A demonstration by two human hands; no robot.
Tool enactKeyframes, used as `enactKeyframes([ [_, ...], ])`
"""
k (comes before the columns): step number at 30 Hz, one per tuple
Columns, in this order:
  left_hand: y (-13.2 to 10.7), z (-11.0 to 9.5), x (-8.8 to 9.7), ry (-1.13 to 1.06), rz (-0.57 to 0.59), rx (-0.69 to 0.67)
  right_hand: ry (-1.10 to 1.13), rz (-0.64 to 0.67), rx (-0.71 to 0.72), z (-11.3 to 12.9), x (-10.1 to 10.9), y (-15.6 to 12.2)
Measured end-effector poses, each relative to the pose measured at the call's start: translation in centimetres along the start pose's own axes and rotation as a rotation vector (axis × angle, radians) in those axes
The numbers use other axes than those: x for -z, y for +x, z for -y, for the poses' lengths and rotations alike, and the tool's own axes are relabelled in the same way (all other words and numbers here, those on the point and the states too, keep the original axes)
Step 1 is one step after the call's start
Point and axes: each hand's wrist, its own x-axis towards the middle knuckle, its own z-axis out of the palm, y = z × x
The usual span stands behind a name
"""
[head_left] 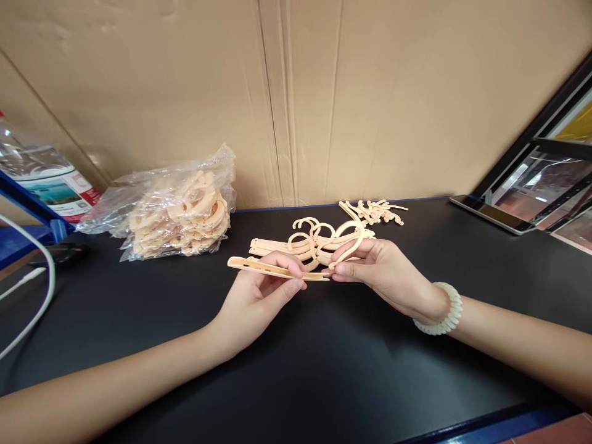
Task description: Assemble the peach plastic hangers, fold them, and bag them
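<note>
My left hand (266,287) is closed around a long, slim, peach-coloured plastic hanger arm (252,266), its channelled side showing. Between the thumb and fingers of my right hand (377,265) is a curved hanger hook (356,246) of the same colour. The hook's lower end is close to the arm's right tip; whether they touch I cannot tell. Just behind both hands lies a pile of hangers (305,242) with round hooks, partly covered by my fingers. Further back on the right is a heap of loose small hook pieces (372,213).
A clear plastic bag (185,213) full of peach hanger parts lies at the back left, near a large bottle (50,179). A white cable (49,283) curves along the left edge. At the back right a tablet (493,214) lies on the black table (296,370); cardboard (185,80) stands behind.
</note>
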Motion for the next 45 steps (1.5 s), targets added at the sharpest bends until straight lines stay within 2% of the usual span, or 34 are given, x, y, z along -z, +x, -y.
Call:
enactKeyframes([
  [4,0.1,-0.1,0.0,0.007,-0.007,0.003,0.008,0.042,0.019,0.0,-0.1,0.0],
  [12,-0.1,-0.1,0.0,0.068,-0.027,0.001,0.019,0.166,-0.153,0.2,-0.4,-0.2],
  [24,-0.2,-0.3,-0.2,0.194,0.020,-0.106,-0.016,0.124,-0.132,0.0,-0.9,-0.5],
  [36,-0.3,-0.3,-0.5,0.114,0.007,-0.031,-0.108,0.039,-0.041,-0.2,-1.6,-0.7],
  [42,-0.5,-0.2,-0.5,0.024,-0.007,0.038,-0.002,0.064,-0.068,-0.5,-1.6,-0.7],
  [45,-0.5,-0.3,-0.4,0.012,-0.039,0.080,-0.034,0.034,-0.053,-0.3,-1.5,-0.7],
])
